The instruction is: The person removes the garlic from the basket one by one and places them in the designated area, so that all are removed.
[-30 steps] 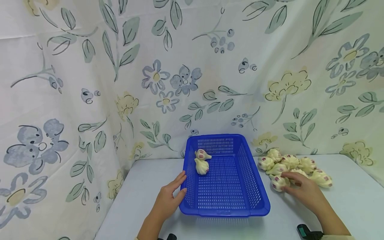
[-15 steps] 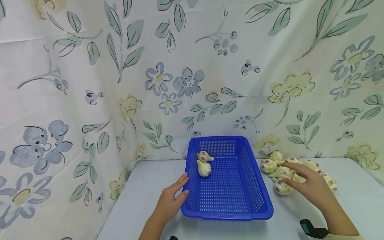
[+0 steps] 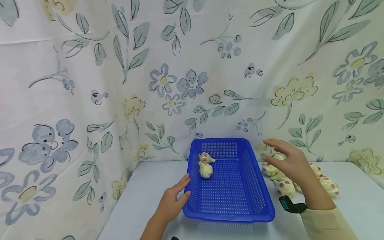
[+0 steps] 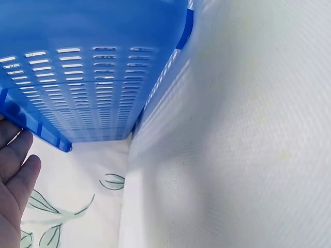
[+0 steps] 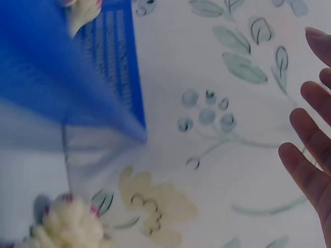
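Observation:
A blue plastic basket (image 3: 229,218) with slotted walls stands on the white table, holding two garlic bulbs (image 3: 206,170) at its left side. My left hand (image 3: 171,202) touches the basket's left rim with fairly straight fingers; the left wrist view shows the fingers (image 4: 25,178) at that rim from below. Raised above the garlic pile (image 3: 284,188), right of the basket, is my right hand (image 3: 288,160). Its thumb and fingers are spread apart, and the right wrist view shows nothing between the fingers (image 5: 305,129). Part of the pile is hidden behind my right hand and forearm.
A floral cloth (image 3: 222,73) hangs right behind the basket and the pile. The white table (image 3: 147,183) shows to the left and in front of the basket. A dark band with a small device (image 3: 291,205) sits on my right wrist.
My right hand has let go of a garlic bulb at the front of the pile and risen up and away from it. The left hand stays on the basket rim; the head view has shifted slightly.

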A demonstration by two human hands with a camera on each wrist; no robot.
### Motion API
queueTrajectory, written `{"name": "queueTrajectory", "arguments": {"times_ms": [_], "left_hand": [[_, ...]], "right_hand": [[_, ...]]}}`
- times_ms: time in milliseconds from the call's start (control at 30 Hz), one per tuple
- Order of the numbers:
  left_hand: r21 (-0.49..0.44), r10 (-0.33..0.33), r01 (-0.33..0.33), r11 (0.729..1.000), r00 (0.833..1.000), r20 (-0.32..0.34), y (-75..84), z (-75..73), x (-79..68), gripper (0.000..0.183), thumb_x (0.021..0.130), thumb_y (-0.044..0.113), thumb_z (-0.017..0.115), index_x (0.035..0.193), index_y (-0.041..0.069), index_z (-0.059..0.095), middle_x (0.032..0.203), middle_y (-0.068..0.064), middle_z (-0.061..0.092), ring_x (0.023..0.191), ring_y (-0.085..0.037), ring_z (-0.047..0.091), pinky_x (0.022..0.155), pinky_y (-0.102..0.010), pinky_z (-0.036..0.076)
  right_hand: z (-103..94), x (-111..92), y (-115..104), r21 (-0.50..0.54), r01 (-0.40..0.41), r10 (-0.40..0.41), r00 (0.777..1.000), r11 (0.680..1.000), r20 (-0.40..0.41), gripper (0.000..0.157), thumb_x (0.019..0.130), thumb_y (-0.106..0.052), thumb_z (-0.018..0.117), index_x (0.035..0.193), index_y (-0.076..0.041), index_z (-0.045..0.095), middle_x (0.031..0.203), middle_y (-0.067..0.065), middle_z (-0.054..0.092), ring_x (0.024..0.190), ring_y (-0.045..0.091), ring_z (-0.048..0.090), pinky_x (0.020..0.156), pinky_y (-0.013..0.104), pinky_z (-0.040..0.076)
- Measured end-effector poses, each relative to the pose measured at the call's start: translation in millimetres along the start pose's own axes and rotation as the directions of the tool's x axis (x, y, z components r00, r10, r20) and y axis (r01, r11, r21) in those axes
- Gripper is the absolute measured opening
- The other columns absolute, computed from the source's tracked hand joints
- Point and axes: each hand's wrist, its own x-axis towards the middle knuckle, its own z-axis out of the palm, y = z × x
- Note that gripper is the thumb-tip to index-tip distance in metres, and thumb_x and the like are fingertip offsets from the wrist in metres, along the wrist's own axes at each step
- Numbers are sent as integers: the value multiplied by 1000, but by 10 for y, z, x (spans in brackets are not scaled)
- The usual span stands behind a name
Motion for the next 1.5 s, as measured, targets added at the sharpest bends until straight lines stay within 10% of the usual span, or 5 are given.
{"name": "queueTrajectory", "arguments": {"times_ms": [700, 1500], "left_hand": [[8, 23, -23, 1000, 1000, 0, -41, 11, -4, 46, 96, 20, 61, 140, 10, 55, 152, 4, 43, 139, -11, 41, 110, -40, 42], [3, 14, -14, 1000, 1000, 0, -48, 15, 8, 47, 96, 21, 60, 142, 12, 54, 153, 6, 42, 140, -10, 40, 111, -39, 41]], "right_hand": [[746, 663, -509, 301, 103, -132, 988, 948, 80, 54, 86, -29, 76, 134, -12, 60, 133, 10, 63, 124, 29, 57, 102, 51, 50], [1531, 1046, -599, 518, -211, 69, 958, 829, 279, 57, 85, -28, 77, 136, -14, 58, 136, 11, 61, 126, 29, 57, 107, 51, 46]]}}
